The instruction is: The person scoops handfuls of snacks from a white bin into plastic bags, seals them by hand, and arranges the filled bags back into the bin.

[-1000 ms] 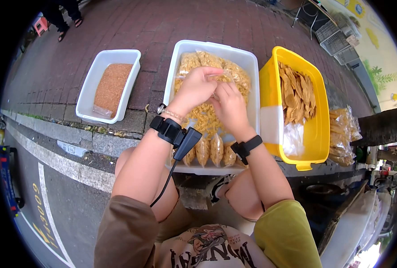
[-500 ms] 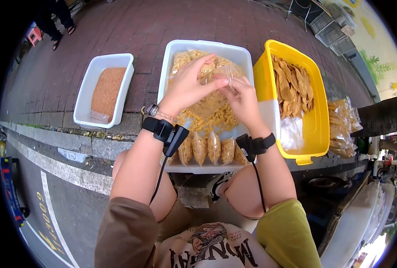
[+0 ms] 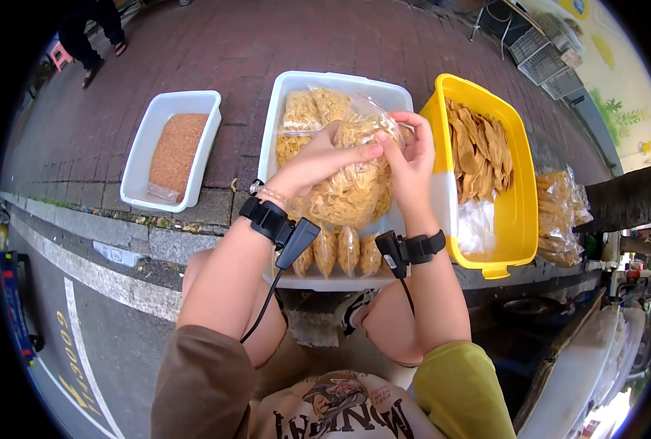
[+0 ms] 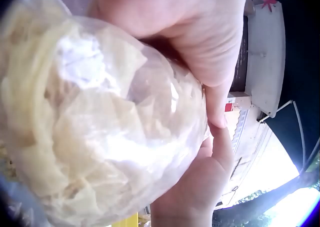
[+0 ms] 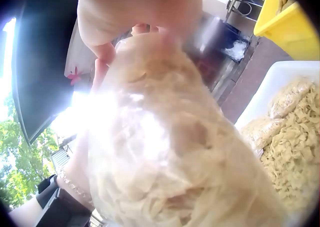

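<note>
A clear zip-top plastic bag (image 3: 351, 192), plump with pale yellow dried strips, is held tilted over the white tub (image 3: 274, 110). My left hand (image 3: 318, 161) grips its left side, the thumb lying across the front near the top and the other fingers hidden behind. At the upper right edge my right hand (image 3: 412, 164) pinches the bag, its thumb meeting the left thumb. The filled bag (image 4: 110, 122) fills much of the left wrist view and bulges below the palm in the right wrist view.
Loose strips (image 5: 295, 157) and several filled bags (image 3: 300, 111) lie in the tub; small packets (image 3: 325, 252) line its near side. A yellow bin (image 3: 526, 183) of brown pieces stands right, with bagged goods (image 3: 559, 212) beyond. A smaller tub (image 3: 210, 139) of reddish-brown granules sits left.
The hands were close together at the bag's top, then the left hand spread over it. Now the bag is raised and tilted toward me, with both hands around its upper part.
</note>
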`<state>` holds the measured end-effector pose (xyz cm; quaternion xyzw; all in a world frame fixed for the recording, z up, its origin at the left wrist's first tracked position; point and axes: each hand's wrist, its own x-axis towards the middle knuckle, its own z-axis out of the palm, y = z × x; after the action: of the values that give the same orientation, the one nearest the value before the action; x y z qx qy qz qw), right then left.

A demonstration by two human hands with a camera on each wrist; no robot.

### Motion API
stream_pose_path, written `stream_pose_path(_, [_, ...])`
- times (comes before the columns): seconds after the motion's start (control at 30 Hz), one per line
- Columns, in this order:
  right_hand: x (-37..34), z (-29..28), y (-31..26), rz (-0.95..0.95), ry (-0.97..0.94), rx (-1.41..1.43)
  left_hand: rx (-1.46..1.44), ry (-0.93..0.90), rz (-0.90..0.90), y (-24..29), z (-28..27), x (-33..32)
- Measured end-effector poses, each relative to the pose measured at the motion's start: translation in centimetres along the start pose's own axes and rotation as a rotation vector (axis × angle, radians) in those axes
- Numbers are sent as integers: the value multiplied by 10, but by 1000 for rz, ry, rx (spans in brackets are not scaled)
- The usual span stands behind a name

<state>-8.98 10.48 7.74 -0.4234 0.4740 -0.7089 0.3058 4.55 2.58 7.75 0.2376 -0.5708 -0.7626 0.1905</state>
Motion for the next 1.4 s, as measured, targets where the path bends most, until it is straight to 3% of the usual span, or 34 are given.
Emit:
stream_pose_path(0.07, [4,-7,11,-178,-17,-198,-114,59,-34,-3,4,0])
stream_pose_path(0.3, [5,-4,7,-134,-6,-128,-37,152,-47,10,6,-8])
stream_pose_path(0.37, [5,-2,8,-186,-27,-220,-69,122,25,5,1,-4])
stream_pose_path(0.4, [4,-1,8,-184,-28,-220,-70,123,24,2,1,-2])
stream_pose_path(0.47, [3,2,8,31,-9,-86,-29,166,63,-4,2,1])
stream_pose_path(0.9, [11,-4,23,11,-51,-254,-201,222,42,-13,14,-1])
stream_pose_path(0.97, [10,-6,23,37,-47,-140,-152,228,52,-10,14,-1])
stream_pose_path(1.1, [10,-6,8,-1,-38,-186,75,243,88,0,10,0])
stream_pose_path(1.17, [12,-5,7,-151,-4,-275,282,314,376,-8,6,6])
stream_pose_path(1.27, [12,-6,5,-215,-35,-371,413,317,484,-12,-3,12])
stream_pose_path(1.4, [13,-11,7,-329,-85,-478,538,342,435,-11,-11,11])
